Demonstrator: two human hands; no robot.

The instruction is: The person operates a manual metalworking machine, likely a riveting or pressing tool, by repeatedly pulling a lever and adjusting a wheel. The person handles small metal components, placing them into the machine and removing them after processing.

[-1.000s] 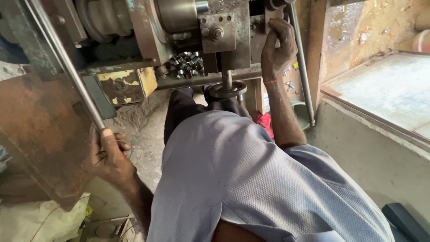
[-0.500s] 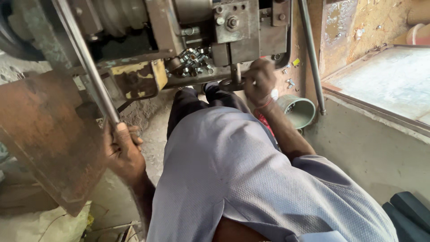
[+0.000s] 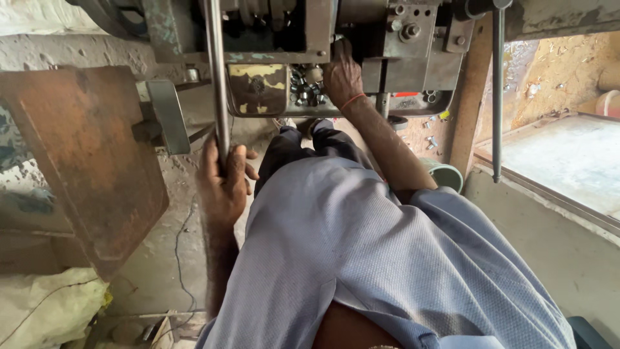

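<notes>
At the machine front, seen from above the seated person:
L hand: left hand (image 3: 223, 184) wrapped tight around the long steel lever rod (image 3: 217, 77), fingers fully curled, thumb side up; grip low on the rod, beside the knee.
Lever rod: near-vertical, runs from the hand up past the machine frame (image 3: 413, 48) and out of view at top.
R hand: right hand (image 3: 341, 77) stretched fwd into the tray (image 3: 258, 97) on the machine front, fingers bent down among small metal rings (image 3: 303, 87); can't tell if it has pinched one, fingertips hidden. Red thread on the wrist.
Rings: loose pile of short shiny sleeves in the tray, just left of the R hand, touching it.
Tray: worn, yellow-flecked face plate, sits under the frame between rod and R arm.
Rusty plate (image 3: 84, 161): big brown sheet, tilted, left of the rod, near but apart from the L hand.
2nd rod (image 3: 497, 90): thin, hangs vertical at right, well apart from both hands.
Bucket (image 3: 445, 174): pale green, on floor behind the R forearm.
Clothing: grey-blue shirt (image 3: 361, 258), dark trousers (image 3: 303, 152).
</notes>
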